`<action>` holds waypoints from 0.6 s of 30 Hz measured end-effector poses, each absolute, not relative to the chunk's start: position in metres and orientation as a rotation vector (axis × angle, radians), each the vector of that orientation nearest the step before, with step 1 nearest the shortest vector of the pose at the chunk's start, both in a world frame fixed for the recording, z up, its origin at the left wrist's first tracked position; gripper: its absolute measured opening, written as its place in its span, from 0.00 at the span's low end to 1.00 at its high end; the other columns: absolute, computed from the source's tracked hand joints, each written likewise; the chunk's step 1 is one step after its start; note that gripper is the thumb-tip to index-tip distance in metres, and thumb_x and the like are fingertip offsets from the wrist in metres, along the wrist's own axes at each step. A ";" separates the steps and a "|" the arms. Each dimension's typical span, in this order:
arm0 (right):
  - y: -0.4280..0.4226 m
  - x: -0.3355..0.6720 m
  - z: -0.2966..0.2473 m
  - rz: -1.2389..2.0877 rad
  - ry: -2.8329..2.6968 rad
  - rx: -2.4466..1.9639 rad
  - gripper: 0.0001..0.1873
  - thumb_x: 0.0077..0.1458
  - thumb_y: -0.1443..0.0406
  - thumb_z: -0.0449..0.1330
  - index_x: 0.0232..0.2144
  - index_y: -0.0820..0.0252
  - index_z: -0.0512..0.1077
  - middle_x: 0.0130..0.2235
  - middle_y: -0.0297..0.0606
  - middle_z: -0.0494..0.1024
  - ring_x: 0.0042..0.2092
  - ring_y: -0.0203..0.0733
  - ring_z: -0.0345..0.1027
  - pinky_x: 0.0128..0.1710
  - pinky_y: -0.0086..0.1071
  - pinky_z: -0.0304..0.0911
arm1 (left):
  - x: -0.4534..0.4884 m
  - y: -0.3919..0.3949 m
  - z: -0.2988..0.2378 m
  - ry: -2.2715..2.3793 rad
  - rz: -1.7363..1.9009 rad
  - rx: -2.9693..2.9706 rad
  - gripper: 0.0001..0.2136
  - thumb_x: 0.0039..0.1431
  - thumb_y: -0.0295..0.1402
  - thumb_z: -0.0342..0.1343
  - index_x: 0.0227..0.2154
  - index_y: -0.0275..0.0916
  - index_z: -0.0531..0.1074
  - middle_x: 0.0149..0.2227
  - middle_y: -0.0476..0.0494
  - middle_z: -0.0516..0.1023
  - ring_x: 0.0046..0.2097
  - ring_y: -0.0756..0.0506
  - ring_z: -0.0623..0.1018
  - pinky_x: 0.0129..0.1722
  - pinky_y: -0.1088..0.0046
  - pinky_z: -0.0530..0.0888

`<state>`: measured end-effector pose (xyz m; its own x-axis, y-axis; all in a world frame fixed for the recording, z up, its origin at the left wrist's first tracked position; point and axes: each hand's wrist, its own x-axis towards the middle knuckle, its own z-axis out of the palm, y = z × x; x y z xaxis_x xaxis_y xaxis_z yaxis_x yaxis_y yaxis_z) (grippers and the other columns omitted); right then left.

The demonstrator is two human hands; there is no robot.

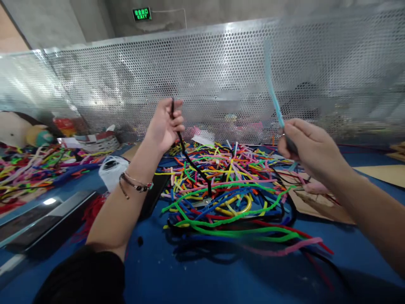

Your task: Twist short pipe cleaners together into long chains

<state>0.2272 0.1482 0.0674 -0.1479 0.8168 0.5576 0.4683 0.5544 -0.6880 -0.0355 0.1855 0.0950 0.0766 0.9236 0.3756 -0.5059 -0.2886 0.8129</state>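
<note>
My left hand [166, 122] is raised over the table, its fingers closed on a black pipe cleaner [190, 160]. That pipe cleaner bends down toward the heap of coloured pipe cleaners [234, 169]. At the right, my right hand [306, 141] pinches a light blue pipe cleaner [274, 93], which stands up and is blurred at its top. Something dark grey [291, 145] shows under those fingers, and I cannot make out what it is. Scissors [204, 202] with yellow handles lie in the heap, partly covered. Long green pipe cleaners [247, 232] stretch across the front of the heap.
A perforated metal panel [215, 71] stands behind the blue table [190, 278]. On the left are more pipe cleaners [28, 173], a white plastic bag [112, 171] and a dark box-like object [50, 223]. Cardboard [316, 207] lies under my right arm.
</note>
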 end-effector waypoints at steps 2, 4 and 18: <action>0.140 0.212 0.059 0.548 -1.764 -1.014 0.07 0.56 0.66 0.43 0.26 0.57 0.55 0.13 0.24 0.63 0.13 0.27 0.51 0.11 0.21 0.46 | -0.026 0.189 0.086 0.502 1.407 1.130 0.13 0.59 0.34 0.40 0.29 0.33 0.66 0.18 0.54 0.57 0.16 0.57 0.56 0.14 0.83 0.55; 0.132 0.197 0.047 0.656 -1.879 -1.010 0.05 0.56 0.65 0.44 0.27 0.57 0.54 0.14 0.24 0.65 0.12 0.27 0.53 0.10 0.20 0.47 | -0.015 0.186 0.078 0.445 1.315 1.160 0.10 0.57 0.35 0.45 0.31 0.34 0.67 0.20 0.53 0.59 0.18 0.57 0.60 0.16 0.83 0.58; 0.118 0.173 0.013 1.187 -2.104 -1.025 0.08 0.57 0.64 0.41 0.26 0.58 0.52 0.14 0.24 0.64 0.13 0.26 0.53 0.12 0.20 0.51 | 0.007 0.151 0.088 0.401 1.622 1.296 0.20 0.63 0.31 0.33 0.19 0.34 0.64 0.21 0.52 0.59 0.18 0.58 0.56 0.17 0.82 0.57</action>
<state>0.1733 0.1184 0.0135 -0.5840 0.8090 0.0664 0.3614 0.3324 -0.8711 0.0067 0.1514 0.0878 0.0531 0.8327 0.5511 -0.4802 -0.4626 0.7453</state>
